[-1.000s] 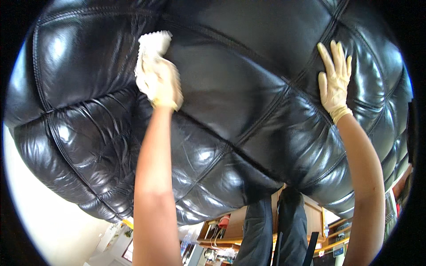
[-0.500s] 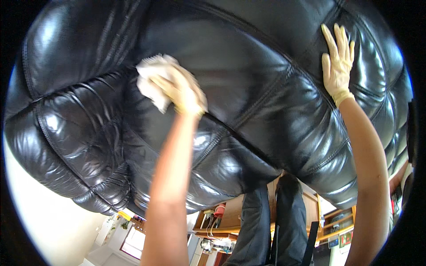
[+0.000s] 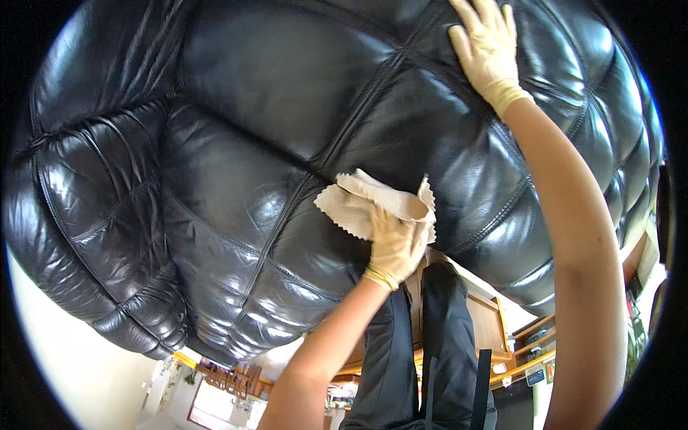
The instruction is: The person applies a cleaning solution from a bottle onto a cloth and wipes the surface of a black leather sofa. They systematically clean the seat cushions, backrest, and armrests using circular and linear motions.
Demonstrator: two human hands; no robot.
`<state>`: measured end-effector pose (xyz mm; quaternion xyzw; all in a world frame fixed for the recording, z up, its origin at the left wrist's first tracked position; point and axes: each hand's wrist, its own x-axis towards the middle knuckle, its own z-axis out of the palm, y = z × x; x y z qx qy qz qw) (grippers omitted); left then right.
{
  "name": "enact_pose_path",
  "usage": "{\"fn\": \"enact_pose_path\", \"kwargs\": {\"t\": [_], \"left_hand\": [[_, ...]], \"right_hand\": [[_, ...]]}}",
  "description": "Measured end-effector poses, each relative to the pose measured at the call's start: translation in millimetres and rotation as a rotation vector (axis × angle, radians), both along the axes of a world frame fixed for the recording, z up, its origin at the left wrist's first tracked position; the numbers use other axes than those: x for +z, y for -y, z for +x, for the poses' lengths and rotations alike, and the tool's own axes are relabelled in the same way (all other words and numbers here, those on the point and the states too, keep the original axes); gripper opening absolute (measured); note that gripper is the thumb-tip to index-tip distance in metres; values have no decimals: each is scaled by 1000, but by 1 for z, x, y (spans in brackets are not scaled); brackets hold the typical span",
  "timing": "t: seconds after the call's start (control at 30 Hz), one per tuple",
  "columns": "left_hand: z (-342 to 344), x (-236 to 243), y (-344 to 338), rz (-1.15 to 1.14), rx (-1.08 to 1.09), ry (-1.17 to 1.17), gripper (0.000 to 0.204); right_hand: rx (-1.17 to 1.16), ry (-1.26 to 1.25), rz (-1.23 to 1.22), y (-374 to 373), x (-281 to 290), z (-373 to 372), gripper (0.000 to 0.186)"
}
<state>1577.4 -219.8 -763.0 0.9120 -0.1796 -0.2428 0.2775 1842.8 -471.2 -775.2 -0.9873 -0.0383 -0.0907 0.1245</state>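
Observation:
A black leather sofa (image 3: 287, 79) with stitched, padded sections fills most of the view. My left hand (image 3: 398, 247), in a pale yellow glove, grips a white cloth (image 3: 351, 211) with zigzag-cut edges. The cloth lies bunched against the front of the seat, just ahead of my knees, part of it folded up over my fingers. Farther off to the right, my right hand (image 3: 489, 54), gloved the same way, rests flat on the leather with its fingers spread and holds nothing. Its fingertips reach the top edge of the view.
My legs in dark trousers (image 3: 387, 351) stand close against the sofa's front edge. Behind them are a wooden cabinet (image 3: 473, 322) and shelves (image 3: 534, 333). A pale wall (image 3: 61, 337) curves along the lower left, with a bright window (image 3: 211, 403) beyond.
My left hand has drawn the cloth right and toward me, from the seat to its front. My right hand now appears farther up and left, still flat. The whole view has shifted.

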Motion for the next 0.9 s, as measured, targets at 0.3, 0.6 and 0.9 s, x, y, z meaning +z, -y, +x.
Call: {"fn": "enact_pose_path", "kwargs": {"t": [0.3, 0.6, 0.9], "left_hand": [[146, 21, 123, 377, -28, 322, 82], [121, 8, 45, -13, -277, 401, 54], [15, 21, 139, 41, -398, 10, 87]], "right_hand": [[-454, 216, 1225, 45, 81, -105, 47], [-891, -231, 1255, 56, 142, -392, 53], [-916, -213, 1449, -14, 137, -384, 49]]}}
